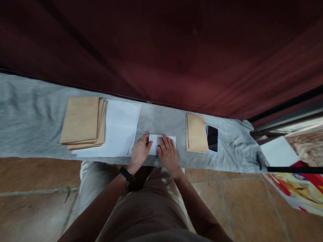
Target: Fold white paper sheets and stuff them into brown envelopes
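A small folded sheet of white paper (154,139) lies on the grey cloth in front of me. My left hand (139,151), a dark band on its wrist, is closed at the paper's left edge, with thumb and curled fingers against it. Flat on the right part of the paper rests my right hand (168,154), fingers stretched out. To the left, larger white sheets (122,124) lie partly under a stack of brown envelopes (80,118). A smaller pile of brown envelopes (197,133) is off to the right of my right hand.
A phone (212,139) with a dark screen lies beside the right-hand envelopes. Grey cloth (23,117) covers the narrow surface, and a dark red panel (165,52) rises behind it. At the far right a red and yellow box (304,186) stands by a dark bar.
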Demonstrator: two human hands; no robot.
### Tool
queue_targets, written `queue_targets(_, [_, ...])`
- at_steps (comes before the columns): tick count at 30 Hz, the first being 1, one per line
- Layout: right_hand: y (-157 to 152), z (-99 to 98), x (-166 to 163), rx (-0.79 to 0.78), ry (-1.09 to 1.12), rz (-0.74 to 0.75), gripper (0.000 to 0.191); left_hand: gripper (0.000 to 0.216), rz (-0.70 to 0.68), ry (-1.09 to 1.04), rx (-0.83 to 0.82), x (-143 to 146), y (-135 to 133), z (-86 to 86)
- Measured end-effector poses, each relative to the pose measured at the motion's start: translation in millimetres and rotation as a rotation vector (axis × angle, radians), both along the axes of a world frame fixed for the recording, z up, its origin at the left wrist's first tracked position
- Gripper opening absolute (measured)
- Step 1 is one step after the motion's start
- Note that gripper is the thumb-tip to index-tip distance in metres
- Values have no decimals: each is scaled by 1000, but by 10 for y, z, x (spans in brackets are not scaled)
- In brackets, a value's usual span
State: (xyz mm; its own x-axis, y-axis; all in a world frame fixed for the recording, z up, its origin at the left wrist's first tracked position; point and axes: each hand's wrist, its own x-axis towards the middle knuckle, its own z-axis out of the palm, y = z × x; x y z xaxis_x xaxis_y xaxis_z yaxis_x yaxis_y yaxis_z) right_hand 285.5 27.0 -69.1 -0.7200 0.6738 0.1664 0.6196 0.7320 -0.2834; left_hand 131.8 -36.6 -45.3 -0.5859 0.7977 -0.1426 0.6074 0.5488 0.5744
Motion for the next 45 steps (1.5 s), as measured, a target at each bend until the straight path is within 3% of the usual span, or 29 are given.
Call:
queue_targets(6, [-31, -5, -18, 19, -30, -27, 49, 42, -155, 323, 135, 153, -83, 9])
queue_targets(12, [-36, -2, -16, 17, -84, -29, 51, 57, -378, 376, 205, 308, -120, -184])
queue_targets(17, [-41, -4, -18, 20, -94, -48, 50, 66, -388, 412, 160, 323, -223, -276])
queue_targets(33, [-66, -82, 199, 134, -31, -105, 52, 65, -350, 477, 124, 293, -470, -262])
queue_targets(45, [-56, -133, 228, 179, -32, -68, 54, 68, -600, 501, 72, 157, -663, -171])
